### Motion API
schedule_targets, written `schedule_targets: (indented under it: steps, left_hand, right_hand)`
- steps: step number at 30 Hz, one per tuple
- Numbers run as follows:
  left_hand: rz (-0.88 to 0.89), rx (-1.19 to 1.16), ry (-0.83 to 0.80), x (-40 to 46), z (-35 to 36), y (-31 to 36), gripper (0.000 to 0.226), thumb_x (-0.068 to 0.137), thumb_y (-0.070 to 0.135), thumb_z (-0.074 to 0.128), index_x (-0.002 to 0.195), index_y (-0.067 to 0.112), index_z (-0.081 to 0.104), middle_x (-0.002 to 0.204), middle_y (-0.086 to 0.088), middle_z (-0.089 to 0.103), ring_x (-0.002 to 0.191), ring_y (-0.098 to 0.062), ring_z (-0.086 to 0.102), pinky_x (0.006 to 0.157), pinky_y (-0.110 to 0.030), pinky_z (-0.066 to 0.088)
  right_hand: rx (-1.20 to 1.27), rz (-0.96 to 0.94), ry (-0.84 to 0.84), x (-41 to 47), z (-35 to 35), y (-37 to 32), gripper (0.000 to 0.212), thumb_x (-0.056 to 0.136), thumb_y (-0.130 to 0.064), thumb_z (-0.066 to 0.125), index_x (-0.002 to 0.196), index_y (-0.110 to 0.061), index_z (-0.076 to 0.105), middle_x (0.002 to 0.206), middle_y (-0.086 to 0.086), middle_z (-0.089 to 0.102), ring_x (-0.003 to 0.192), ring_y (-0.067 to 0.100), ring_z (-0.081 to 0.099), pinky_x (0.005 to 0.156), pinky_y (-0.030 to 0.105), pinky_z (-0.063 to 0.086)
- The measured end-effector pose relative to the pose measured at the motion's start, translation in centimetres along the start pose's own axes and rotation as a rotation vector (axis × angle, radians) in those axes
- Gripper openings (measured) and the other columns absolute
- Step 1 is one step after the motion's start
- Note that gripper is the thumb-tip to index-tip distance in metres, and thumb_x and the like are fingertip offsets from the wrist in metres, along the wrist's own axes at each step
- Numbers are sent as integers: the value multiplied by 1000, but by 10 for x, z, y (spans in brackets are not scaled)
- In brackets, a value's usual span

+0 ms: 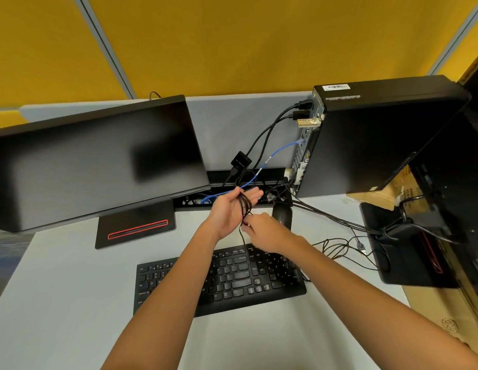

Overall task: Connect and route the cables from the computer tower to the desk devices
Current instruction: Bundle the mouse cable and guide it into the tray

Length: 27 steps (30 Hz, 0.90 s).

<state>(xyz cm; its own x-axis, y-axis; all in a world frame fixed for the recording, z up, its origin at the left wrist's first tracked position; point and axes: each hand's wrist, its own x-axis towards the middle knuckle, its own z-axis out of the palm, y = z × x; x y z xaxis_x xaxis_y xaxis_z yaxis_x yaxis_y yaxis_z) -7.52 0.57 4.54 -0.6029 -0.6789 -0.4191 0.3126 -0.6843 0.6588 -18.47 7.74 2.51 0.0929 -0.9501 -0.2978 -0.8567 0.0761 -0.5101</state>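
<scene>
A thin black cable (245, 205) is looped several times across the palm of my left hand (232, 206), which is raised above the desk with straight fingers. My right hand (262, 231) pinches the same cable just below the coil. The black computer tower (379, 140) stands at the right with its rear ports facing left; black cables (270, 129) and a blue network cable (282, 149) are plugged into it. A black mouse (282, 214) lies behind my right hand. The black keyboard (232, 279) lies under my forearms.
A dark monitor (99, 161) on a red-trimmed stand fills the left. A black cable tray (246, 174) runs along the desk's back edge. A second monitor's base (408, 244) with loose cables (339, 244) sits right, next to cardboard (387, 193). Yellow partition walls stand behind.
</scene>
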Motion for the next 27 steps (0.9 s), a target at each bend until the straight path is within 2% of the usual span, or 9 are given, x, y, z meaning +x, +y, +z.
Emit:
schedule_targets:
  steps: [2, 4, 6, 8, 10, 15, 19, 23, 27]
  left_hand:
    - [4, 281, 41, 4, 0, -3, 42, 106, 23, 18, 104, 6, 56, 123, -17, 60, 128, -30, 49, 114, -40, 31]
    - [23, 571, 77, 4, -1, -2, 47, 107, 26, 19, 102, 8, 62, 115, -14, 65, 120, -21, 55, 110, -31, 34]
    - [62, 831, 155, 2, -2, 2, 47, 106, 24, 25, 105, 2, 66, 97, -10, 71, 102, -5, 60, 90, -12, 39]
    - [110, 937, 184, 2, -12, 6, 42, 104, 19, 33, 109, -9, 63, 75, -7, 70, 68, -1, 61, 67, -13, 42]
    - [64, 918, 100, -4, -26, 14, 45, 103, 22, 35, 104, -12, 64, 57, -3, 64, 42, -11, 48, 56, -23, 37]
    - [-182, 626, -334, -22, -35, 25, 93, 96, 63, 11, 98, -12, 66, 39, 1, 32, 41, -17, 16, 50, -27, 22]
    - [-208, 467, -524, -23, -20, 14, 102, 88, 72, 7, 97, -10, 67, 36, 2, 33, 39, -16, 15, 48, -27, 21]
    - [-150, 360, -446, -17, -18, 8, 69, 97, 53, 26, 98, 2, 72, 39, 4, 38, 37, -8, 27, 47, -21, 25]
    - [-32, 287, -187, -7, -14, 8, 65, 98, 51, 24, 122, 3, 60, 59, 6, 55, 43, -5, 37, 51, -15, 38]
  right_hand:
    - [-96, -32, -10, -6, -16, -7, 18, 95, -22, 42, 86, -11, 54, 90, 13, 63, 81, 31, 59, 70, 40, 51]
    - [-170, -35, 3, -13, -45, -10, 16, 91, -21, 48, 82, -13, 60, 78, 4, 61, 74, 23, 58, 66, 34, 48]
    - [-199, -14, 42, -22, -78, -14, 12, 87, -22, 54, 77, -23, 62, 70, -7, 58, 71, 16, 57, 68, 30, 45]
    - [-205, 1, 140, -30, -110, -14, 11, 83, -25, 59, 73, -28, 62, 64, -14, 57, 70, 10, 56, 68, 30, 47]
    - [-78, -14, 182, -38, -138, -10, 11, 84, -28, 64, 73, -28, 65, 55, -16, 54, 60, 4, 50, 63, 27, 46]
    - [443, -111, 175, -39, -153, 1, 14, 94, -20, 60, 91, -15, 73, 60, -19, 59, 60, -3, 49, 64, 9, 40]
    - [548, 17, 499, -4, -102, 17, 15, 91, -18, 63, 83, -20, 75, 69, 6, 67, 62, 6, 52, 69, 24, 45]
    - [405, 210, 570, 8, -44, 32, 16, 89, -21, 64, 79, -22, 76, 69, -9, 66, 64, 7, 57, 65, 22, 41]
    - [199, 115, 248, 0, -5, 24, 19, 93, -32, 59, 87, -24, 75, 56, -7, 55, 51, 13, 47, 57, 28, 44]
